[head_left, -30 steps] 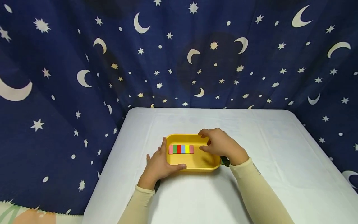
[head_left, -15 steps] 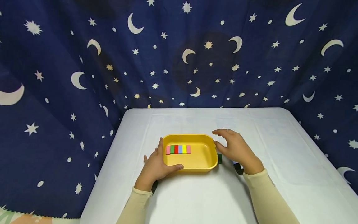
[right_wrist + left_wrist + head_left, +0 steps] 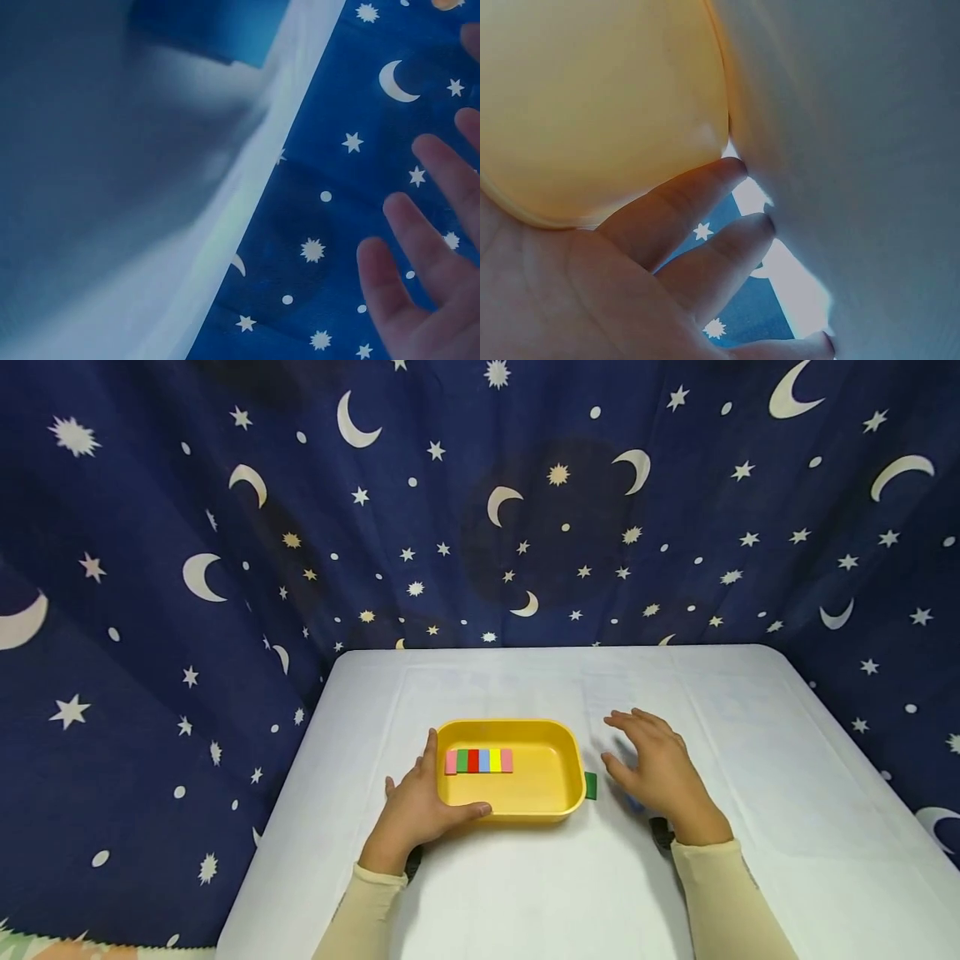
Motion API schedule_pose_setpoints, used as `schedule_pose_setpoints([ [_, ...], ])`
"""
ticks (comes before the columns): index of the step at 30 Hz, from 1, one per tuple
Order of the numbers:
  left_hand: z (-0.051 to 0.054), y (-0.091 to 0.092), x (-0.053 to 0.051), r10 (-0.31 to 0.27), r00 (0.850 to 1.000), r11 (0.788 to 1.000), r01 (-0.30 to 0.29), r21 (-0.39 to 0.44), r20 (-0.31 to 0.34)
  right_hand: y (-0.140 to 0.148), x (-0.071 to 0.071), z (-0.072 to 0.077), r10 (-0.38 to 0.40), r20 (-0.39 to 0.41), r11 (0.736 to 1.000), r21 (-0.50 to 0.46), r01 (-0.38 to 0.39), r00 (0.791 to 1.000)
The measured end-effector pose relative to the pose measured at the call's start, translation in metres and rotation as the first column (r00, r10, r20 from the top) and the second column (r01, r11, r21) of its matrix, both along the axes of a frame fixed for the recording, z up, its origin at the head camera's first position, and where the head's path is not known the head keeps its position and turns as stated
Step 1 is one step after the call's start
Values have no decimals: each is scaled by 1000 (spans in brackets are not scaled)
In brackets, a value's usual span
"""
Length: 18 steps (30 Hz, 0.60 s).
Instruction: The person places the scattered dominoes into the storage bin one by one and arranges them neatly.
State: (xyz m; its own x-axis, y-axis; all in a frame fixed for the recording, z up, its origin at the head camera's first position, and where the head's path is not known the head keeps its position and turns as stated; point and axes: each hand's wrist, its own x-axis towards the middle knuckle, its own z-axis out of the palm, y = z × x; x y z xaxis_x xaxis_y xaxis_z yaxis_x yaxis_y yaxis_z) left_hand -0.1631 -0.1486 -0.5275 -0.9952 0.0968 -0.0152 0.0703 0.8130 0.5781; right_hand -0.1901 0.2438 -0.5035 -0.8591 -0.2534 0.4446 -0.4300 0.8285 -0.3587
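A yellow plastic tray (image 3: pixel 540 814) stands on the white table. Inside it, toward the left, several small coloured tiles (image 3: pixel 479 762) lie in a row: pink, green, red, blue, yellow and pink. My left hand (image 3: pixel 420 810) rests against the tray's left end, its thumb along the front rim and fingers stretched along the outer side. My right hand (image 3: pixel 663 772), fingers spread and holding nothing, hovers right of the tray. Partly hidden beneath it is a blue block (image 3: pixel 635 803), also seen in the right wrist view as a blue piece (image 3: pixel 210 30).
A green block (image 3: pixel 591 786) lies beside the tray's right end. Behind the table (image 3: pixel 525 893) hangs a dark blue curtain (image 3: pixel 420 527) with moons and stars, which also runs along both sides.
My right hand has moved right, out from over the tray, to above the blue block. This uncovers the green block. The left hand and the row of tiles stay in place.
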Motion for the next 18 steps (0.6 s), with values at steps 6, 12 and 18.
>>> schedule_pose_setpoints([
  [6, 0, -2, -1, 18, 1000, 1000, -17, -4, 9, 0, -6, -8, -4, 81, 1000, 12, 3, 997],
  [12, 0, -1, -1, 16, 1000, 1000, -16, -2, 8, -1, -6, -11, -15, 135, 999, 43, 9, 991],
  [18, 1, 0, -1, 12, 1000, 1000, -12, -8, 15, -1, -4, -13, -26, 189, 997, 70, 13, 982],
])
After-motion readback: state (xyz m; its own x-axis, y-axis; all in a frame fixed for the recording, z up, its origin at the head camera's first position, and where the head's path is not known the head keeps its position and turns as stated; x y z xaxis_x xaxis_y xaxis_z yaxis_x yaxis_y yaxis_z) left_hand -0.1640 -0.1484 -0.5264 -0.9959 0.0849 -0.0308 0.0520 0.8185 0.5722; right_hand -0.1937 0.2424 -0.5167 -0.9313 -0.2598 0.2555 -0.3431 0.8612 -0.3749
